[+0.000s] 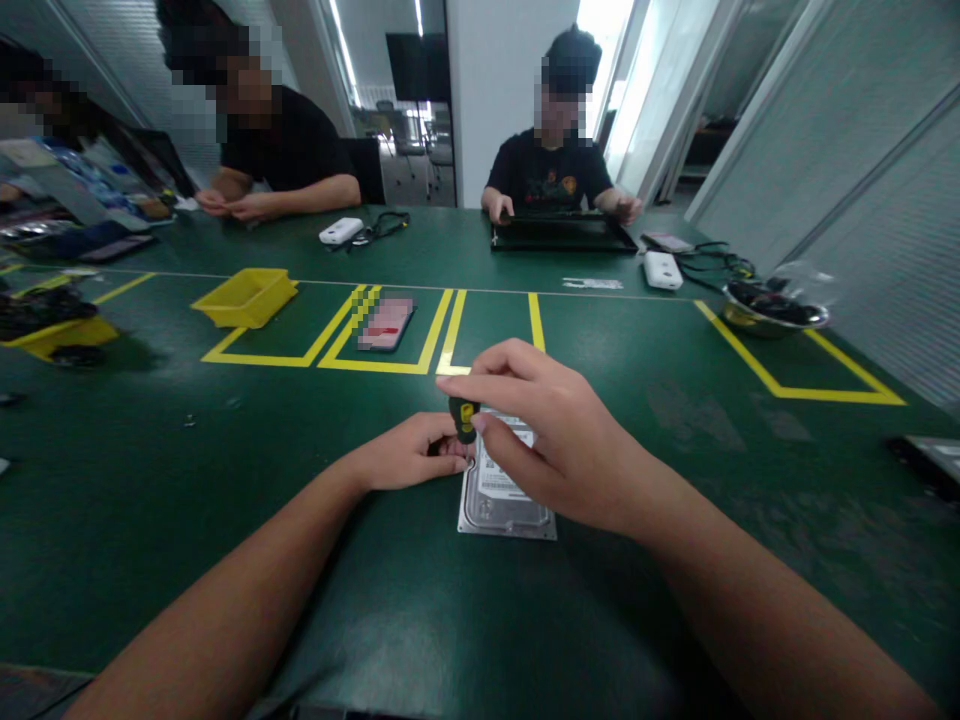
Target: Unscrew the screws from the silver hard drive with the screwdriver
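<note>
A silver hard drive (510, 515) with a white label lies flat on the green table, partly hidden behind my right hand. My right hand (559, 435) is closed on a short screwdriver (465, 418) with a black and yellow handle. The screwdriver stands nearly upright over the drive's left edge, and its tip points down at the drive. My left hand (409, 450) grips the drive's left edge, thumb and fingers close around the screwdriver's tip. Whether a screw sits under the tip is too small to tell.
Yellow tape outlines mark the green table (360, 600). Further off are a yellow bin (247, 300), a phone (387, 324) and a metal bowl (776, 308) of parts. Another drive-like device (930, 460) lies at the right edge. Across the table, a person (551, 170) holds a black frame (562, 235).
</note>
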A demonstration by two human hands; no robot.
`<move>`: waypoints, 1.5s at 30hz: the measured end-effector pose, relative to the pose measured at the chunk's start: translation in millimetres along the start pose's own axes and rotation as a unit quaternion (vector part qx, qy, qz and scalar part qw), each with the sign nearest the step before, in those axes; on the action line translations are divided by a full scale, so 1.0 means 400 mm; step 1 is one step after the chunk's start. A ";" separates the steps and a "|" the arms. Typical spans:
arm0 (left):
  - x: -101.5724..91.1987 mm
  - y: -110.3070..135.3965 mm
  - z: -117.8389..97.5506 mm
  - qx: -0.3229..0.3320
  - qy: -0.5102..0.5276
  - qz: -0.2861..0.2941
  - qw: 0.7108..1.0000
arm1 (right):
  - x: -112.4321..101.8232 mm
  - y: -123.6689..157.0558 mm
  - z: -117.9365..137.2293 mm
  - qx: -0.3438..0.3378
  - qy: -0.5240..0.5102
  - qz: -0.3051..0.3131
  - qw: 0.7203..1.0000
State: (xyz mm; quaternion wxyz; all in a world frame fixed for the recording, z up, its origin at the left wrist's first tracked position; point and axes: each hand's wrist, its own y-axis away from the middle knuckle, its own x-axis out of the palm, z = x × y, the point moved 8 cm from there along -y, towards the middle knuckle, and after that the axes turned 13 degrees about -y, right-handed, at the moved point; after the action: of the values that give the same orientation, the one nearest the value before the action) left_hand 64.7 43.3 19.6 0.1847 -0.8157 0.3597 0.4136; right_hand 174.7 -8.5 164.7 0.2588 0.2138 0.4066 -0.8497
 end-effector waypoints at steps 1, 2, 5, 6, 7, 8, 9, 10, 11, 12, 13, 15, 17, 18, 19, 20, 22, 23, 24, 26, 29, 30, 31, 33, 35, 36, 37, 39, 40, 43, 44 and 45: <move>0.000 0.000 0.000 0.002 0.000 0.000 1.000 | 0.000 0.000 0.000 -0.002 0.000 0.000 1.000; 0.000 0.000 0.000 0.003 0.000 -0.001 1.000 | 0.000 0.000 0.000 -0.004 0.000 0.000 1.000; -0.002 0.001 0.001 0.008 0.002 -0.007 1.000 | -0.003 0.000 -0.001 -0.008 0.001 -0.005 1.000; -0.003 0.002 0.001 0.010 0.004 -0.008 1.000 | -0.004 0.000 -0.002 -0.008 0.001 -0.005 1.000; -0.003 0.002 0.001 0.012 0.005 -0.009 1.000 | -0.004 0.000 -0.003 -0.006 0.001 -0.004 1.000; -0.003 0.002 0.001 0.014 0.006 -0.009 1.000 | -0.004 -0.001 -0.003 -0.003 0.001 -0.002 1.000; -0.002 0.002 0.001 0.015 0.006 -0.009 1.000 | -0.004 -0.001 -0.004 -0.001 0.002 0.001 1.000; -0.002 0.002 0.002 0.015 0.005 -0.010 1.000 | -0.005 -0.002 -0.004 0.002 0.002 0.004 1.000; -0.002 0.002 0.002 0.016 0.005 -0.011 1.000 | -0.006 -0.002 -0.003 0.004 0.001 0.006 1.000; -0.002 0.002 0.002 0.017 0.005 -0.012 1.000 | -0.007 -0.003 -0.003 0.006 0.000 0.009 1.000; -0.002 0.002 0.003 0.017 0.007 -0.013 1.000 | -0.008 -0.003 -0.002 0.008 0.000 0.013 1.000; -0.002 0.002 0.002 0.020 0.011 -0.016 1.000 | -0.010 -0.003 -0.002 0.012 0.002 0.021 1.000; -0.003 0.003 0.000 0.025 0.011 -0.018 0.999 | -0.012 -0.002 -0.002 0.010 0.004 0.026 1.000; -0.002 0.003 -0.001 0.027 0.011 -0.017 0.999 | -0.013 -0.002 -0.001 0.006 0.004 0.026 1.000; -0.002 0.003 -0.002 0.028 0.010 -0.017 0.999 | -0.013 -0.002 -0.001 0.002 0.004 0.025 1.000; -0.002 0.003 -0.002 0.029 0.009 -0.016 0.999 | -0.013 -0.002 -0.001 -0.001 0.003 0.023 1.000; -0.002 0.003 -0.001 0.028 0.005 -0.015 0.999 | -0.011 -0.002 -0.002 -0.004 0.003 0.020 1.000; -0.001 0.004 0.000 0.027 0.004 -0.014 1.000 | -0.010 -0.002 -0.003 -0.004 0.004 0.018 1.000; -0.001 0.004 0.001 0.025 0.003 -0.014 1.000 | -0.010 -0.002 -0.003 -0.005 0.003 0.017 1.000; 0.000 0.004 0.004 0.021 0.003 -0.013 1.000 | -0.009 -0.003 -0.003 -0.006 0.000 0.016 1.000; 0.000 0.004 0.005 0.019 0.007 -0.013 1.000 | -0.010 -0.003 -0.003 -0.004 -0.001 0.012 1.000; 0.000 0.004 0.005 0.020 0.009 -0.013 1.000 | -0.010 -0.003 -0.003 -0.003 0.001 0.010 1.000; 0.000 0.003 0.004 0.022 0.012 -0.012 1.000 | -0.011 -0.003 -0.003 -0.004 0.002 0.008 1.000; 0.002 0.003 0.004 0.025 0.016 -0.008 1.000 | -0.010 -0.004 -0.002 -0.006 0.002 0.004 1.000; 0.002 0.002 0.005 0.025 0.018 -0.004 1.000 | -0.010 -0.005 -0.002 -0.011 0.002 -0.002 1.000; 0.002 0.002 0.005 0.024 0.017 -0.004 1.000 | -0.010 -0.005 -0.002 -0.013 0.003 -0.006 1.000; 0.001 0.002 0.006 0.022 0.015 -0.005 1.000 | -0.010 -0.005 -0.003 -0.013 0.004 -0.009 1.000; -0.002 0.003 0.007 0.018 0.008 -0.008 1.000 | -0.010 -0.005 -0.005 -0.013 0.007 -0.015 1.000; -0.003 0.003 0.008 0.016 0.005 -0.008 1.000 | -0.010 -0.005 -0.006 -0.013 0.008 -0.016 1.000; -0.002 0.003 0.010 0.011 0.002 -0.007 1.000 | -0.009 -0.003 -0.008 -0.010 0.013 -0.016 1.000; -0.002 0.004 0.010 0.011 0.003 -0.007 1.000 | -0.009 -0.002 -0.008 -0.009 0.015 -0.015 1.000; -0.001 0.004 0.011 0.011 0.006 -0.007 1.000 | -0.008 -0.001 -0.008 -0.008 0.017 -0.012 1.000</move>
State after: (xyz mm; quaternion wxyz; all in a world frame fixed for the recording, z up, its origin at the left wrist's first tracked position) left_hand 61.0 45.1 17.5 0.1947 -0.8185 0.3596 0.4035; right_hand 177.4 -4.9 165.0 0.2434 0.2213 0.4199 -0.8459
